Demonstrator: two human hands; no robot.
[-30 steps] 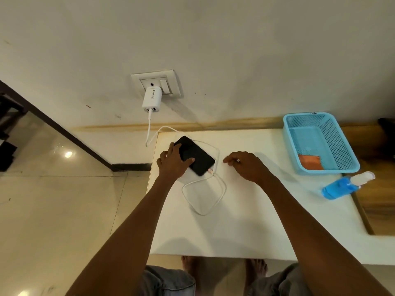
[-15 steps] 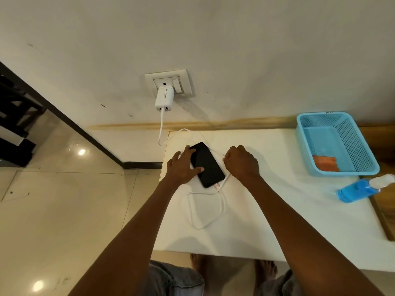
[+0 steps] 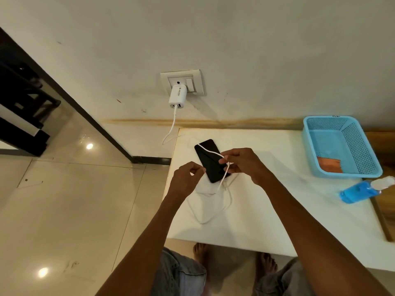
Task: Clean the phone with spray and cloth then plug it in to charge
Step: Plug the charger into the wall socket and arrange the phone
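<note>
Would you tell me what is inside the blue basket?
The blue basket holds an orange cloth in its near corner; whatever lies under the cloth is covered.

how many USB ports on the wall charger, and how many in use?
2 visible on the wall charger's underside: the left one holds the white cable; the right one is empty. Any ports on other faces would be hidden from this view.
</note>
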